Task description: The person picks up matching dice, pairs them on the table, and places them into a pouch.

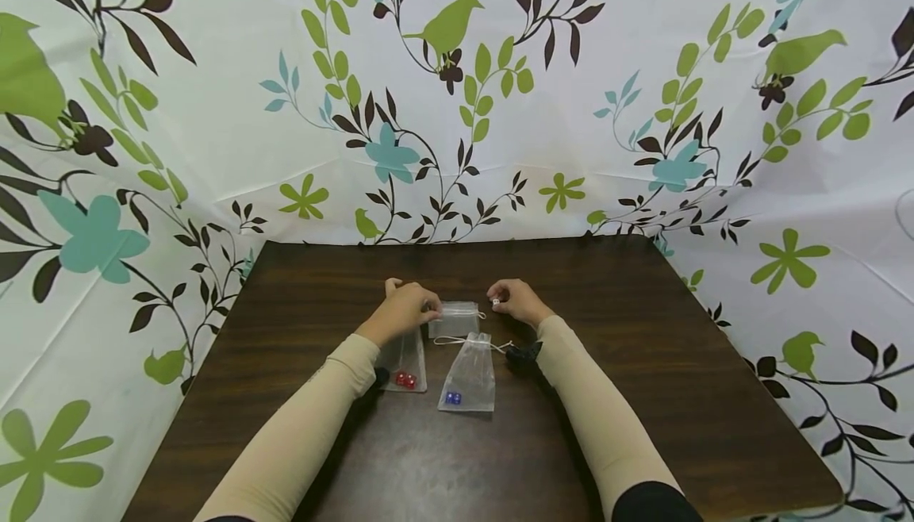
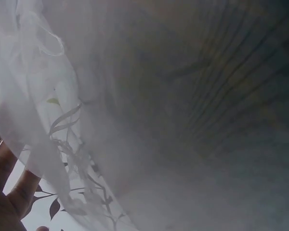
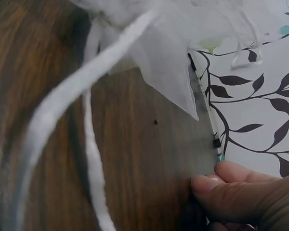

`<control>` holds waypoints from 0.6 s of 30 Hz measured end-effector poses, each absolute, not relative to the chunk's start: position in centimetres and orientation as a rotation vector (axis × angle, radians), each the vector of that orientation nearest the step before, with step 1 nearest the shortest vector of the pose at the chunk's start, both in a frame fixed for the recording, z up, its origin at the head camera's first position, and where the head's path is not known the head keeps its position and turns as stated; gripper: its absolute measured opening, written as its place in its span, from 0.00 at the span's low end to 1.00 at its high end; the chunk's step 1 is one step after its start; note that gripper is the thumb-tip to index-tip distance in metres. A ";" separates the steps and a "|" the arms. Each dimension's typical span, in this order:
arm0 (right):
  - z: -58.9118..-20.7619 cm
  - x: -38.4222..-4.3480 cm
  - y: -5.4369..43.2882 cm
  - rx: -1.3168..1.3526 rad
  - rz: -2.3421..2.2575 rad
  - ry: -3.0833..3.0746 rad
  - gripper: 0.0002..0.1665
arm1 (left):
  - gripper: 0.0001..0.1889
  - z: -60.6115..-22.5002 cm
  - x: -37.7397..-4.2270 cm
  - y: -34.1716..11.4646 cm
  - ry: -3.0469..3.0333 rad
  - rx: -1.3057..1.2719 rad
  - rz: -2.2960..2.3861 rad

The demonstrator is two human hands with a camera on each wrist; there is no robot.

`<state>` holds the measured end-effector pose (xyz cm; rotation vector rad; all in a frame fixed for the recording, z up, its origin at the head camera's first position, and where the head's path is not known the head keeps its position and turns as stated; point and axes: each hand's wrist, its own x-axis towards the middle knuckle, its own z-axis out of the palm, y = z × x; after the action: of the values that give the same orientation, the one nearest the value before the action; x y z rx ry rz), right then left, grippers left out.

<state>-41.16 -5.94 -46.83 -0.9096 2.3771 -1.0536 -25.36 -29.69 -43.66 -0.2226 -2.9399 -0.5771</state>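
Observation:
My left hand [image 1: 403,314] pinches the upper left edge of a sheer white drawstring pouch [image 1: 457,325] that lies flat, with nothing seen inside. In the left wrist view, blurred sheer fabric [image 2: 62,110] covers most of the picture, with some fingers [image 2: 26,190] at the left. A small white die [image 1: 496,302] is pinched in my right hand [image 1: 520,302], to the right of that pouch. The right wrist view shows the thumb [image 3: 207,185] against a finger, with the die hidden.
A second pouch with red dice [image 1: 405,380] lies below my left hand. In front, a third pouch [image 1: 471,375] holds blue dice [image 1: 453,398], its white cord [image 1: 457,340] spread at the neck. The dark wooden table [image 1: 643,395] meets a patterned cloth [image 1: 457,149] behind.

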 end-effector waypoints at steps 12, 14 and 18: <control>-45.4 -41.0 -1.3 -0.928 -1.098 2.413 0.17 | 0.03 -43.6 -25.9 -29.2 -2.937 -0.263 -0.555; -45.2 -41.1 0.1 -0.918 -1.093 2.432 0.16 | 0.03 -43.6 -25.9 -29.2 -2.930 -0.262 -0.559; -45.3 -41.2 2.8 -0.905 -1.068 2.399 0.17 | 0.04 -43.7 -25.5 -29.1 -2.935 -0.243 -0.591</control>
<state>-41.20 2.80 -45.31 -0.9052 2.3988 -1.0678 -25.50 -29.07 -43.69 -0.2435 -2.9347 -0.5911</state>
